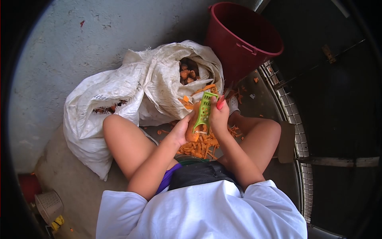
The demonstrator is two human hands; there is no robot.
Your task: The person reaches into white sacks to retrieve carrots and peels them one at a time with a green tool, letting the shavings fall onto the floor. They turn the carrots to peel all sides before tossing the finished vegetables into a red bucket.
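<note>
My left hand point(181, 130) is wrapped round the side of a peeled orange root vegetable point(192, 136), whose exact kind I cannot make out. A wide green peeler point(204, 108) with a slotted body lies against it, gripped by my right hand point(218, 118). A red handle point(221, 102) also sticks out of the right hand, with what looks like a knife blade pointing away from me. Below both hands, orange peelings point(201, 148) are heaped on the floor between my legs. More strips rest on the near edge of the open white sack point(165, 77).
Brown-orange roots point(188, 75) show in that sack's mouth. A second white sack point(85, 103) slumps to its left against the grey wall point(71, 47). A dark red tub point(227, 51) stands at the back. On the right runs a wire-mesh edge point(288, 99); at lower left lies a perforated basket point(49, 205).
</note>
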